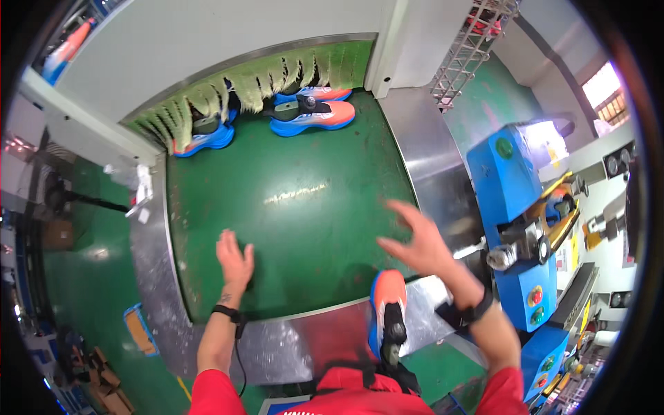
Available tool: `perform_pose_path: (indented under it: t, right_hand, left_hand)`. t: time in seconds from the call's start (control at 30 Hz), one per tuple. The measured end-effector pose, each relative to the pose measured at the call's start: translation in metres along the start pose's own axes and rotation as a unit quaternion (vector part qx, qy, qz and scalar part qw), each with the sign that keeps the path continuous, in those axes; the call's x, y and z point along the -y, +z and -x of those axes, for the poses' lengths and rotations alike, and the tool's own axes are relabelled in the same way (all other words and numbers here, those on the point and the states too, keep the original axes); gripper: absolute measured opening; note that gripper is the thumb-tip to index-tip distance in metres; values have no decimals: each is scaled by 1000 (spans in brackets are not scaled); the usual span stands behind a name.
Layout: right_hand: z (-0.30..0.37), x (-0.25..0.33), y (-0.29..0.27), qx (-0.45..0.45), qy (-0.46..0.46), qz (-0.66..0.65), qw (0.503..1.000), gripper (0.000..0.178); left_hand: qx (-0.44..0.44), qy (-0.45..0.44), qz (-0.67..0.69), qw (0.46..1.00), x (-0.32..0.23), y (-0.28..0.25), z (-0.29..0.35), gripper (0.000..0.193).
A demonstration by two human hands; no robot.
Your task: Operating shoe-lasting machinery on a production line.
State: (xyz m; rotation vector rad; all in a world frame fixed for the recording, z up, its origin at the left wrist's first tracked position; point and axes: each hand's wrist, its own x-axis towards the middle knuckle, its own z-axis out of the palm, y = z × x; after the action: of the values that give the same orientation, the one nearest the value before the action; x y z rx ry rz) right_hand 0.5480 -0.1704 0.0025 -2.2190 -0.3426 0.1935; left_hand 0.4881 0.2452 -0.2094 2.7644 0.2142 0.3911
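Note:
My left hand is above the green conveyor belt, its fingers stretched out and nothing in them. Over the belt's right side my right hand is open, thumb and fingers spread. Just below it an orange and blue sports shoe, with a dark insert in its opening, lies on the near metal edge; the hand is apart from it. At the far end, another orange and blue shoe lies on its way under the fringe, with a second shoe behind it. To their left is a further shoe, partly hidden by strips.
A fringed green curtain hangs across the opening of a white machine housing. Metal rims border the belt. Blue machines with push buttons stand at the right. A cable hangs beside my left forearm.

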Motion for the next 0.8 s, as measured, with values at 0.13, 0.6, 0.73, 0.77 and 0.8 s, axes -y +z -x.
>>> perform_pose_path:
  t: [0.13, 0.6, 0.73, 0.77, 0.8]
  right_hand:
    - [-249, -1, 31, 65, -50, 262, 962, 90]
    - [-104, -9, 119, -27, 141, -80, 986, 62]
    - [44, 85, 44, 39, 114, -63, 991, 59]
    - [67, 99, 16, 55, 30, -13, 998, 60]
    - [81, 104, -4, 115, -89, 14, 989, 60]
  left_hand:
    - [8, 24, -82, 996, 73, 43, -33, 66]
    - [34, -150, 57, 986, 37, 12, -37, 66]
    - [400, -298, 551, 669, -71, -71, -27, 81]
    - [491, -268, 609, 563, -104, -98, -16, 86]
    - [566, -182, 645, 480, -136, -126, -2, 90]
